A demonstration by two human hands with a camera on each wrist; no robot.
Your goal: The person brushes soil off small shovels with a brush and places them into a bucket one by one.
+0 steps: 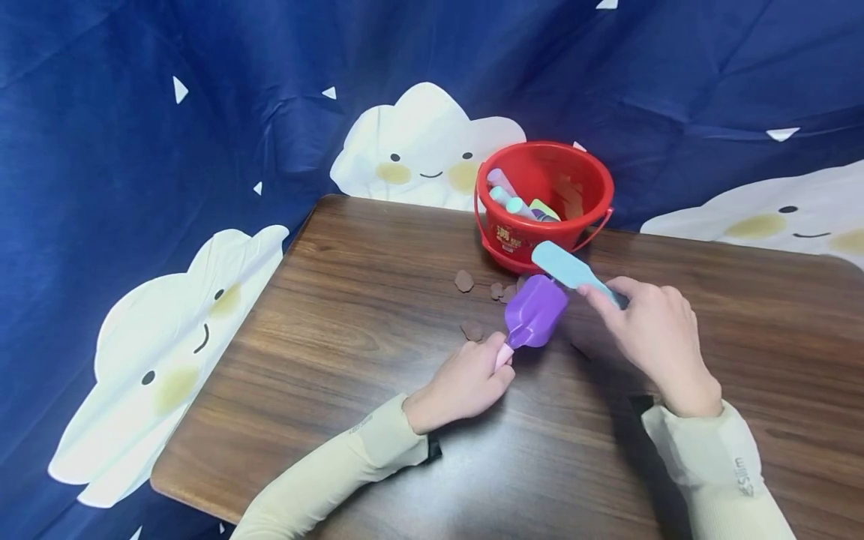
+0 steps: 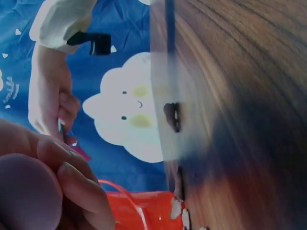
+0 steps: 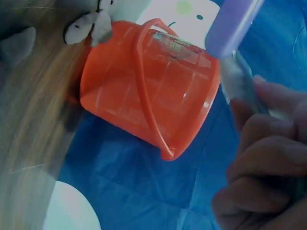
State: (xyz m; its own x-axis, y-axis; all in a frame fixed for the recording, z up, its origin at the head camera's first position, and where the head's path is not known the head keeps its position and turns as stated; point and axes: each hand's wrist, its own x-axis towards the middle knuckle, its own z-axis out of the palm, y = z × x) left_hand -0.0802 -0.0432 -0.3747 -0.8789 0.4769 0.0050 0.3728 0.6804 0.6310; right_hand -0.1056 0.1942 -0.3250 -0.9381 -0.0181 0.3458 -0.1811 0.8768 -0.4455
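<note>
My left hand [image 1: 466,375] grips the pink handle of a small purple shovel [image 1: 536,311], its blade above the table in front of the red bucket [image 1: 506,255]. In my right hand [image 1: 655,330] is a small light-blue brush [image 1: 562,264], held just above and to the right of the blade. Pale bristles seem to show along it in the right wrist view, though blurred. Several flat brown pieces [image 1: 463,281] lie on the table left of the shovel and near the bucket's base. The blade hides part of the table there.
Pastel-coloured handles [image 1: 518,206] and other items stick out of the bucket, and a brown patch shows on its inner wall. Its red handle [image 1: 594,231] hangs down the near side. Behind the wooden table [image 1: 324,300] hangs a blue cloth [image 1: 270,45] with clouds.
</note>
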